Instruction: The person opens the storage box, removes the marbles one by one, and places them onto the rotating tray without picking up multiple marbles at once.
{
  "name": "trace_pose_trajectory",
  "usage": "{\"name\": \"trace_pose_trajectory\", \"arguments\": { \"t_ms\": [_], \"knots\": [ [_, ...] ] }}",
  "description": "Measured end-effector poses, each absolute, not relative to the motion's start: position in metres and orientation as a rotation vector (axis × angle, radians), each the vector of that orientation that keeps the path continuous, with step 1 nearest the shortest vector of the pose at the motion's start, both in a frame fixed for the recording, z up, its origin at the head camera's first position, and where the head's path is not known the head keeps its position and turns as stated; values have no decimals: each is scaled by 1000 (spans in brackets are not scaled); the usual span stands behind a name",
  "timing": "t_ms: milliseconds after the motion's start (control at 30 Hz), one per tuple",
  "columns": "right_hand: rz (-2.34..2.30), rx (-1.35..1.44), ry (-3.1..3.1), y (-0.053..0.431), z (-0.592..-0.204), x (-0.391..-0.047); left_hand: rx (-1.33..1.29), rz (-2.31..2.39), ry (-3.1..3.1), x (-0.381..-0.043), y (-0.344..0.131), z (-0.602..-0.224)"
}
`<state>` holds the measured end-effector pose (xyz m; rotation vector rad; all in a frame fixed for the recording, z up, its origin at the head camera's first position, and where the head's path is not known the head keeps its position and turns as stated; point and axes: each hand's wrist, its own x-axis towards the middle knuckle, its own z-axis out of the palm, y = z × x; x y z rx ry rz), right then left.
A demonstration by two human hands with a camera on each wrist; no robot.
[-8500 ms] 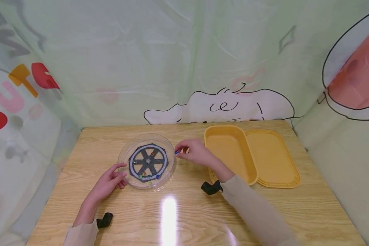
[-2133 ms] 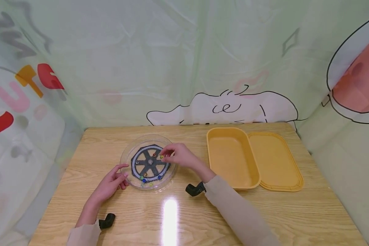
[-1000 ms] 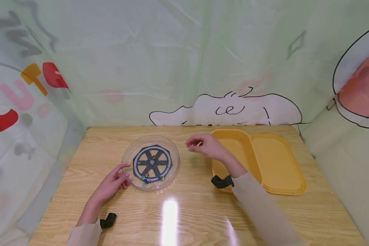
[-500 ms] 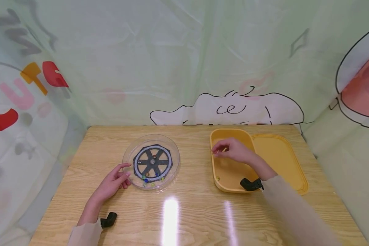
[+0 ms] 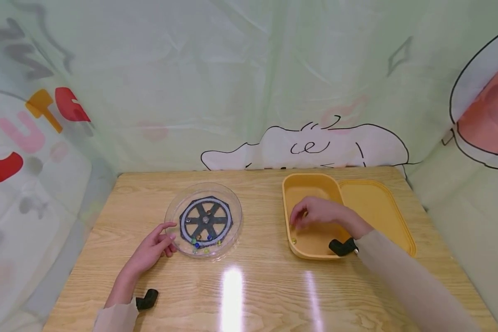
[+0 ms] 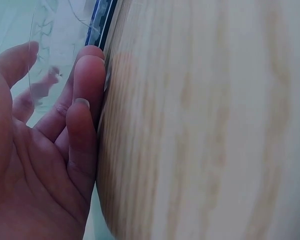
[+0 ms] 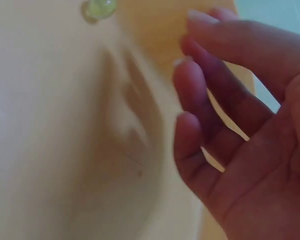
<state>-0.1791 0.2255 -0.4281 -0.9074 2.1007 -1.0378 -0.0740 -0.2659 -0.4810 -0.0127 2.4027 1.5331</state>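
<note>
My left hand (image 5: pixel 151 251) holds the near left side of a clear round dish (image 5: pixel 235 226), with index finger and thumb over the rim and the other fingers curled against the outside. Inside the dish lies a black six-spoked wheel shape (image 5: pixel 206 220) with a pale ring. Several glass marbles lie on and around it, among them a blue marble (image 5: pixel 197 245) and a yellow marble (image 5: pixel 206 251). My right hand (image 5: pixel 319 211) is inside a deep yellow box, fingers loosely bent and holding nothing. A yellow-green marble (image 7: pixel 102 7) lies in the box, apart from the fingertips.
The yellow box (image 5: pixel 286 207) stands at the back right of the wooden table (image 5: pixel 182 295). Its flat yellow lid (image 5: pixel 375 207) lies against its right side. A printed cloth (image 5: pixel 170 92) hangs behind the table and along both sides.
My right hand brought a blue marble, then a yellow marble to the dish, and left both there. It then moved right and reached lower into the box. My left hand stayed at the dish.
</note>
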Motion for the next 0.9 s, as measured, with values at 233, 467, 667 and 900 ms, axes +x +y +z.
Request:
{"name": "trace_pose_trajectory", "arguments": {
  "t_ms": [233, 467, 667, 900],
  "knots": [
    [-890, -837, 1984, 216, -435, -180, 0, 1542, 2400, -73, -266, -482],
    [-732, -879, 2055, 208, -435, -175, 13, 1553, 2395, -73, -267, -483],
    [-589, -930, 2164, 202, -438, -173, 25, 1555, 2398, -74, -267, -483],
    [-609, -930, 2167, 203, -443, -176, 36, 1549, 2407, -74, -267, -482]
  ]
}}
